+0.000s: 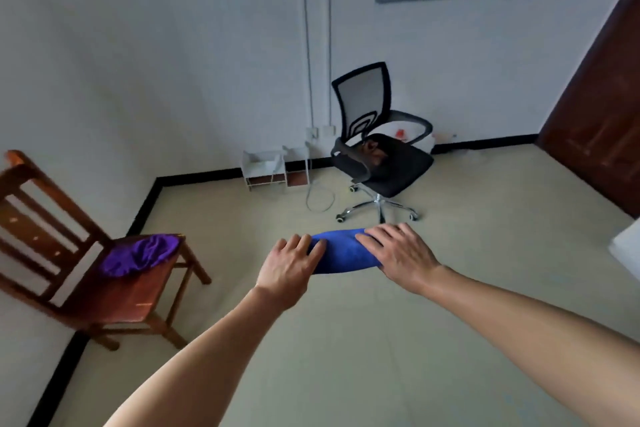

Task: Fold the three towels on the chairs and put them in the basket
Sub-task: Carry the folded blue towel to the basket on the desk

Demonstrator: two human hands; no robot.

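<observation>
— Pale floor (pixel 485 218), white walls, black skirting. On the left, the wooden chair (pixel 135 305) has the purple towel (pixel 138 255) bunched on its seat.

— And the one in hand?

— The blue towel (pixel 343 250) hangs in mid-air, a narrow folded band. For a tidy fold I'd keep it taut, match the edges, then bring the two ends together evenly so the middle doesn't sag.

— How is it held?

— Both arms reach forward, palms down. The left hand (pixel 291 263) curls its fingers round the left end. The right hand (pixel 398 253) drapes its fingers over the right end, thumb hidden. Both look clamped on the cloth.

— And further right?

— The office chair (pixel 363 97) holds the brown towel (pixel 372 149). I see no basket, and the white corner at the far right is unclear.
</observation>
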